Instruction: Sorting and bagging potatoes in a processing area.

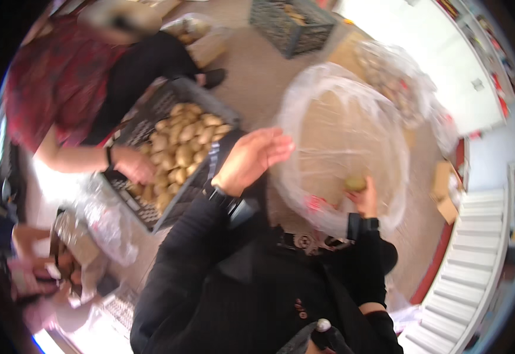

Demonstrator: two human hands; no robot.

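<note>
My right hand (364, 197) holds a round, greenish-brown fruit (355, 183), perhaps a kiwifruit, inside a box lined with a clear plastic bag (293, 177). The brown bottom of the box shows through the film. My left hand (255, 157) is raised with nothing in it, between that lined box and a dark plastic crate (139, 217). Its fingers point towards the bag's edge and look slightly blurred. Many oval, brown fruits (182, 150) lie in the crate, to the left of my left hand.
Across the crate sits another person, whose hand (135, 166) is among the fruits. Another dark crate (288, 37) stands at the top. A plastic bag of produce (390, 79) lies at the upper right, and an opened cardboard box (445, 190) at the right. Crumpled clear plastic (111, 225) lies lower left.
</note>
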